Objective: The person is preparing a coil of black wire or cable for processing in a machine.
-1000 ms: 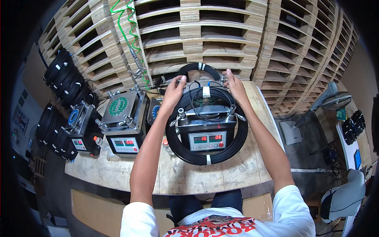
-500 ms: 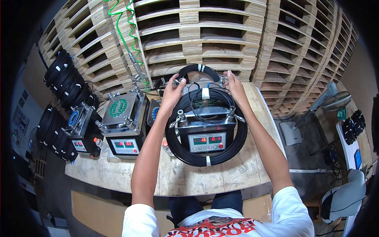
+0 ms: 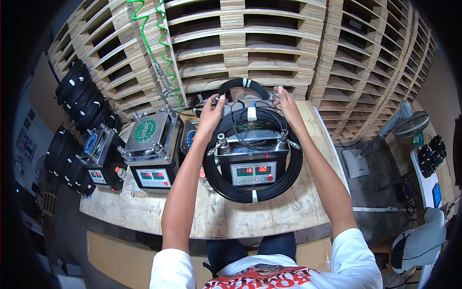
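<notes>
Reaching over the counter (image 3: 288, 212), both hands meet the far side of a metal test box (image 3: 252, 154) ringed by a black cable coil (image 3: 226, 185). The left hand (image 3: 211, 113), fingers curled, grips the box's top edge at 11 o'clock; the right hand (image 3: 285, 103) pinches a fitting at 1 o'clock, thumb and fingers closed. Thin black wire (image 3: 240, 123) loops between them across the lid. A second coil (image 3: 243, 85) stands at 12 o'clock. At 9 o'clock sits a similar box (image 3: 151, 144) holding a green ring pattern; a green spiral hose (image 3: 159, 43) hangs at 11 o'clock before stacked pallets (image 3: 288, 43).
</notes>
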A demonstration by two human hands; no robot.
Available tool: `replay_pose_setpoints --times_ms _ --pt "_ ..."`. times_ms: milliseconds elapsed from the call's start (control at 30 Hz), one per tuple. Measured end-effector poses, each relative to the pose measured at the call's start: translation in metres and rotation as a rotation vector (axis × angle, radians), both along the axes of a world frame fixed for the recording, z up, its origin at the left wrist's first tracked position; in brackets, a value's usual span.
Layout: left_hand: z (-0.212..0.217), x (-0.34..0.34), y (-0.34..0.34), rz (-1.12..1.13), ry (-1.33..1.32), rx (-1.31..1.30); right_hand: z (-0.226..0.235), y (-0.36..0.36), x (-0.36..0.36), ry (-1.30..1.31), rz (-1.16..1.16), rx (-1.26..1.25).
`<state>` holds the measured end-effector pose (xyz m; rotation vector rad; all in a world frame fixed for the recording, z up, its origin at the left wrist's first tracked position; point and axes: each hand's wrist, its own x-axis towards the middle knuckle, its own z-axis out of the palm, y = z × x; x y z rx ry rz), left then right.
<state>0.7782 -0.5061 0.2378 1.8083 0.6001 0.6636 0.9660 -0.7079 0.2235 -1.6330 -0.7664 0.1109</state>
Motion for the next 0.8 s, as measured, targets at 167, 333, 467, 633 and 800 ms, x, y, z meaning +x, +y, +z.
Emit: replay_pose_setpoints --times_ms 167,333,467,633,800 --pt "0.005 -0.006 -0.005 -0.009 -0.060 -0.063 0.008 -0.002 -0.014 0.061 -0.010 -0.003" --pt "0.006 -0.005 -0.006 -0.053 -0.097 -0.084 0.014 -0.007 -0.016 0.051 -0.082 -0.099" --pt "0.005 -0.004 -0.004 -0.036 -0.042 -0.056 0.002 0.000 -0.004 0.000 -0.149 -0.107" --pt "-0.002 -0.001 0.003 -0.008 -0.026 -0.032 -0.003 0.003 0.001 -0.097 -0.115 -0.029" --pt "-0.004 -0.003 0.002 0.031 -0.081 -0.068 0.008 -0.001 -0.016 0.069 -0.023 0.027"
